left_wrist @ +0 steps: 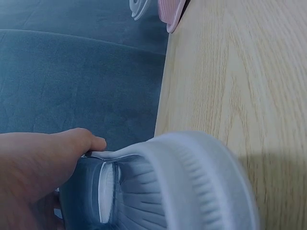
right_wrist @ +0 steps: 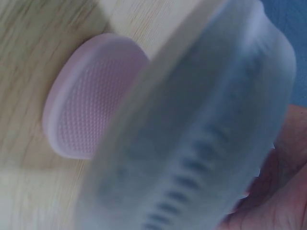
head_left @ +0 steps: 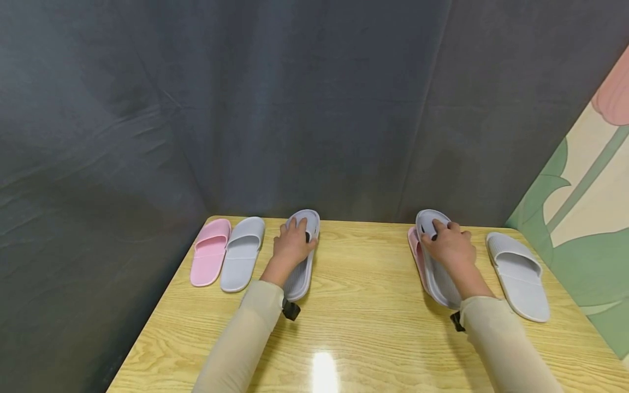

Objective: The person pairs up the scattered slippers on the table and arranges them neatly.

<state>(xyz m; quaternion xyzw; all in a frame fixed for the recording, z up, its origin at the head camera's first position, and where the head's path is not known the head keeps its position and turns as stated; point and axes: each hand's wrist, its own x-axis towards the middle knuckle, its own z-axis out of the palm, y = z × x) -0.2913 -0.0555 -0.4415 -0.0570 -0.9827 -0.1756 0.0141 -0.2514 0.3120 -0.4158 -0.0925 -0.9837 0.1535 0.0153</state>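
Observation:
In the head view my left hand [head_left: 293,245] grips a grey slipper [head_left: 303,278] near the table's back edge, thumb at its right side. The left wrist view shows the thumb against the edge of this slipper [left_wrist: 192,182], with other fingers partly hidden beyond it. Further right, my right hand [head_left: 449,248] grips another grey slipper [head_left: 439,284] from above. That slipper overlaps a pink slipper [head_left: 414,251] lying on the table and hides most of it. The right wrist view shows the held slipper [right_wrist: 192,124] large and blurred, tilted above the pink slipper's textured end [right_wrist: 96,100].
A pink slipper [head_left: 210,256] and a grey slipper [head_left: 241,262] lie side by side at the table's left. One more grey slipper [head_left: 523,284] lies right of my right hand. Dark cloth [head_left: 314,109] hangs behind the wooden table [head_left: 363,284]; a painted wall [head_left: 589,229] borders the right.

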